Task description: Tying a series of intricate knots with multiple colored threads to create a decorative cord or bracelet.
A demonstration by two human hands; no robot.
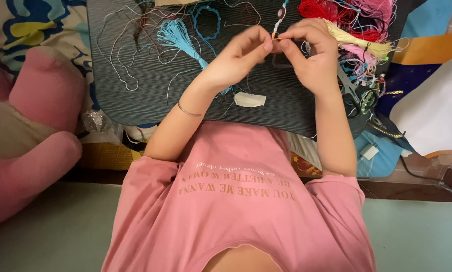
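Left hand and right hand are raised together over the dark ribbed work board, fingertips meeting at one point. Both forearms run up from the pink shirt, elbows apart, wrists bent inward. A thin bangle sits on the left wrist.

Surroundings: a turquoise tassel lies on the board just left of the left hand, among loose grey threads. A tangle of red and pink cords and a pale yellow thread bundle lie at the board's upper right, close behind the right hand. Scissors rest near the right wrist. A small white tab lies on the board below the hands. A pink plush toy sits well apart on the left.

Both hands are closed in a pinch, thumb against forefinger, on a beaded braided cord that runs upward from the fingertips.
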